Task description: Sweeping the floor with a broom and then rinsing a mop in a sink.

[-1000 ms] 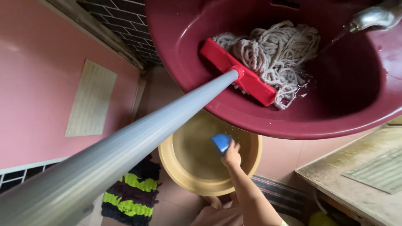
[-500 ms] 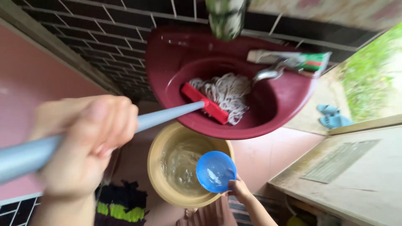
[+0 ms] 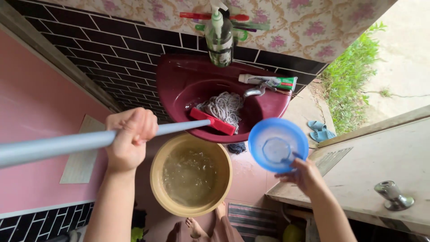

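Two hands work by the dark red basin: left hand grips the grey metal mop handle, string head in it; right hand pinches a round blue plastic bowl, lifted beside it, likely ready to tip over the strings.

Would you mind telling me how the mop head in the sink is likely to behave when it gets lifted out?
The mop head is a heap of loose string, so it would probably hang limp. It lies under the tap in the maroon sink, so it may be wet, heavy and dripping. The left hand grips the handle far back, so it may feel head-heavy.
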